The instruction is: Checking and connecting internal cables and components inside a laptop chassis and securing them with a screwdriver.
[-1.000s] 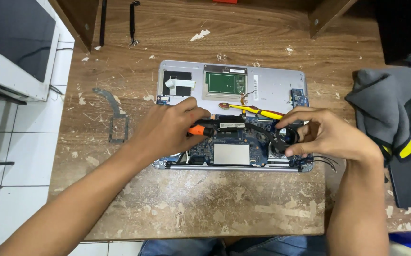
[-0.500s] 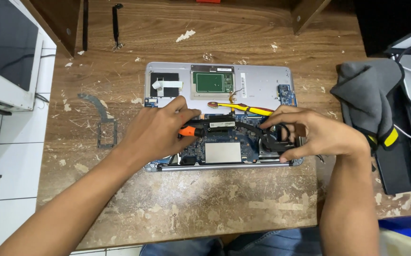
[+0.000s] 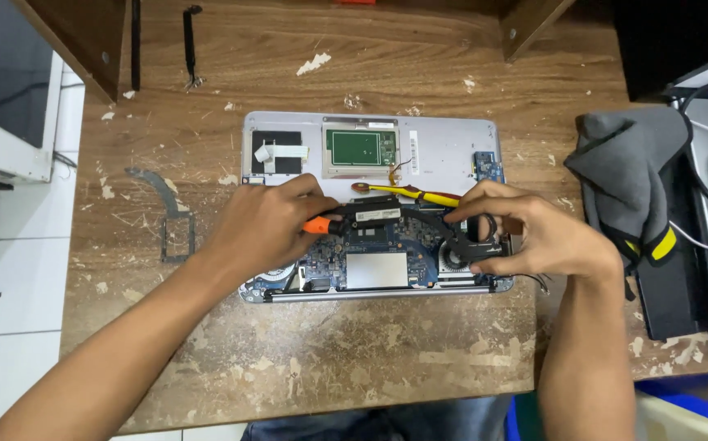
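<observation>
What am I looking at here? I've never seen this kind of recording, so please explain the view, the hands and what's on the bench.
The camera sits on a person's head and looks down at their own bare hands. On the worn wooden bench lies an opened laptop, its circuit board exposed. The left hand grips an orange-handled tool against a black part. The right hand pinches the black fan at the board's corner. A yellow tool rests on the laptop, a grey cloth to the right.

Both forearms are bare, with no sleeves, watch, rings or gloves on the left hand (image 3: 260,229) or the right hand (image 3: 537,237); fingernails are short.
</observation>
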